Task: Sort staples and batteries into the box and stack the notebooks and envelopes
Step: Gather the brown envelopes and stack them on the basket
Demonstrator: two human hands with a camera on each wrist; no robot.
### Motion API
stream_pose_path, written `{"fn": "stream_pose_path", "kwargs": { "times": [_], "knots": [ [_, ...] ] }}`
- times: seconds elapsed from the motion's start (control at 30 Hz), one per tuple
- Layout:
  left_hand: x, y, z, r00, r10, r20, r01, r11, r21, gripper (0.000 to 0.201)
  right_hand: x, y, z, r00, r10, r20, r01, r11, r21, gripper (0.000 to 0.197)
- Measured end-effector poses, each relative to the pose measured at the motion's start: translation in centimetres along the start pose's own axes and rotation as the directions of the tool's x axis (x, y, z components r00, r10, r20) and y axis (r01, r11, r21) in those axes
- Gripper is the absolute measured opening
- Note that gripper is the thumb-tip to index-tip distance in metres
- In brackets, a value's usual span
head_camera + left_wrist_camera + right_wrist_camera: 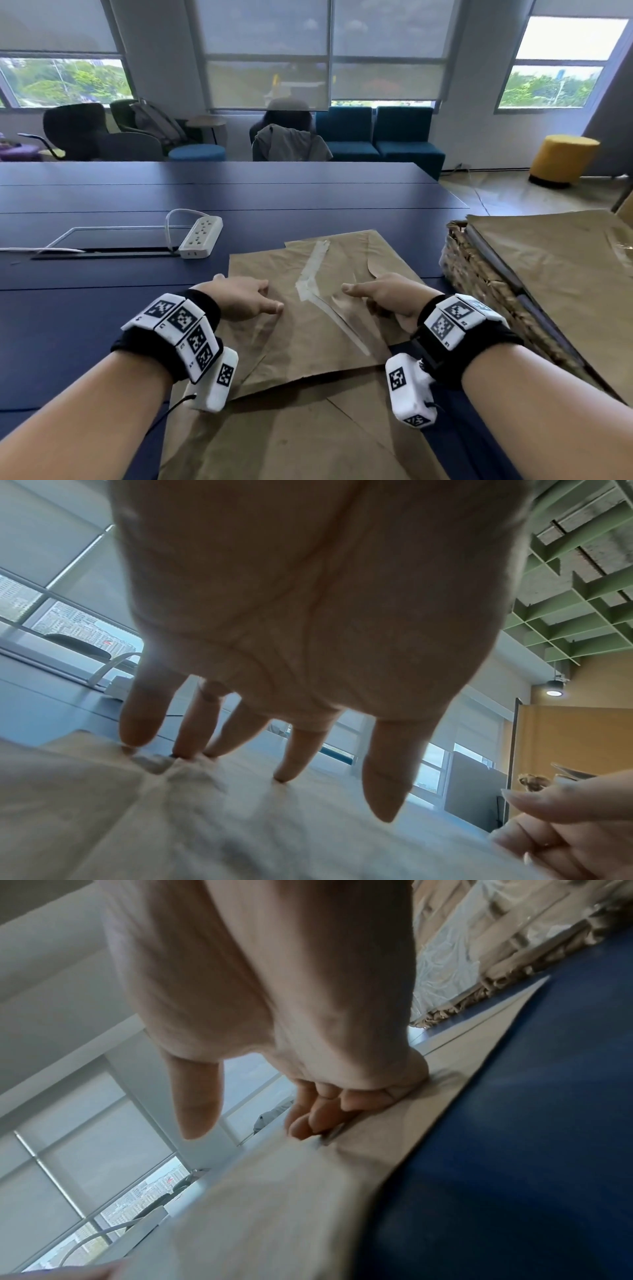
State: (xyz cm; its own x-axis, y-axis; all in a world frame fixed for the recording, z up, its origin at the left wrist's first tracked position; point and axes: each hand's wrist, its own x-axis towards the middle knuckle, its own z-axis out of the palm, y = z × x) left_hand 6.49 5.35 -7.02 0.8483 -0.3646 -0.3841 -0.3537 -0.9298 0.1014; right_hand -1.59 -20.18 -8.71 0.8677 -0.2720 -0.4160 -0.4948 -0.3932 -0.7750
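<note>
Two big brown envelopes overlap on the dark blue table. The top envelope (pixel 308 329) has a strip of tape down its middle and lies across the lower envelope (pixel 291 438). My left hand (pixel 270 296) is spread, and its fingertips (pixel 137 734) press on the top envelope's (pixel 171 818) left part, wrinkling the paper. My right hand (pixel 359 298) sits on its right part with the thumb out. Its curled fingers (pixel 322 1118) seem to pinch a raised edge of the paper (pixel 274 1204). No staples or batteries are visible.
A woven basket (pixel 479 274) stands at the right table edge, with more brown envelopes (pixel 555 260) and a dark flat cover lying over it. A white power strip (pixel 201 237) and a cable hatch lie at the back left. Chairs stand beyond the table (pixel 102 308).
</note>
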Motion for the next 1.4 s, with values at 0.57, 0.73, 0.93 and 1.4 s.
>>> {"fn": "stream_pose_path", "kwargs": {
  "times": [0.57, 0.73, 0.93, 1.4],
  "knots": [
    [-0.4, -0.1, -0.4, 0.998, 0.036, 0.048, -0.021, 0.958, -0.288, 0.075, -0.7, -0.1, 0.2, 0.975, -0.185, -0.122, 0.187, 0.982, 0.006, 0.016],
    [-0.7, 0.4, -1.4, 0.996, 0.074, -0.039, -0.083, 0.794, -0.602, 0.096, -3.8, -2.7, -1.8, 0.872, -0.399, -0.285, 0.413, 0.911, -0.013, 0.011],
    [-2.0, 3.7, -3.3, 0.985, 0.052, -0.163, -0.168, 0.467, -0.868, 0.088, -9.4, -5.6, -7.3, 0.727, -0.532, -0.433, 0.584, 0.811, -0.016, 0.005],
    [-8.0, 20.3, -8.6, 0.708, 0.227, -0.669, -0.696, 0.058, -0.716, 0.012, -20.1, 1.2, -22.6, 0.476, -0.436, -0.764, 0.596, 0.798, -0.084, 0.011]
  ]
}}
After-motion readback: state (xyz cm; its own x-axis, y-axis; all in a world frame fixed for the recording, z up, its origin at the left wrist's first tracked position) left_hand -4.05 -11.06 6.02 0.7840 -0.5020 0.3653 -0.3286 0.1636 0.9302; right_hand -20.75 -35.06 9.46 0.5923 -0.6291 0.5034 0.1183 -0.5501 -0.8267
